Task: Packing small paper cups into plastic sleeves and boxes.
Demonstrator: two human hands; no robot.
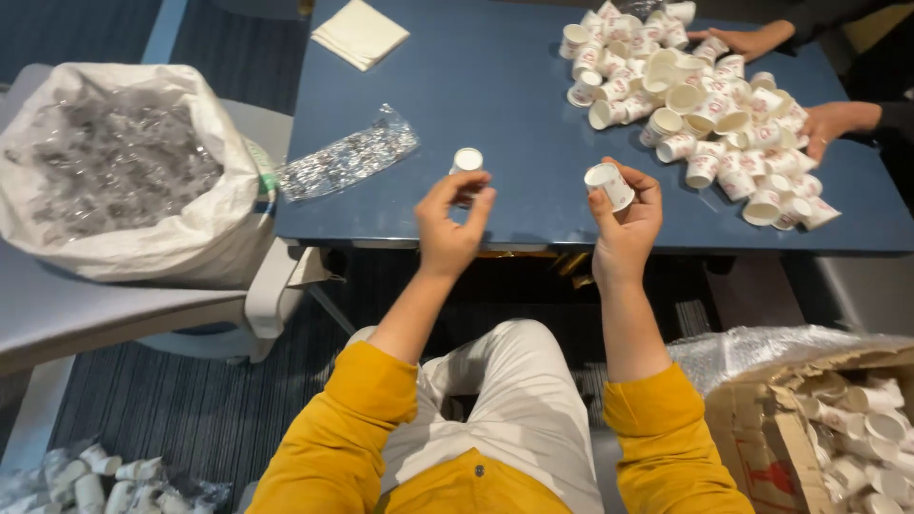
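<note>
A seated person in yellow sleeves and pale trousers is seen from above, both hands raised over the near edge of a dark blue bench [495, 86]. A small white paper cup [609, 185] is held tilted in the right hand [624, 224], fingers closed around its wall so that the open mouth is turned up and to the left. The left hand [447, 221] is pinched, thumb and fingertips brought together on the lower part of a second small cup [466, 162], which is shown from its round end; whether that cup rests on the bench or is lifted cannot be told. The two cups are kept well apart, one in each grip.

On the far right of the bench a loose heap of similar cups [700, 105] is spread, thin-walled, tapered, white with small red marks, lying on their sides and upright. Two hands of another person [747, 43] are laid at the far and right edges of the heap.

A crinkled clear plastic wrapper [347, 162] lies flat on the left of the bench, and a folded pale napkin [360, 31] farther off. To the left, a white woven sack [133, 171] is filled with crumpled clear wrappers. At near right, an open cardboard box [828, 419] is lined with plastic and holds more cups.
</note>
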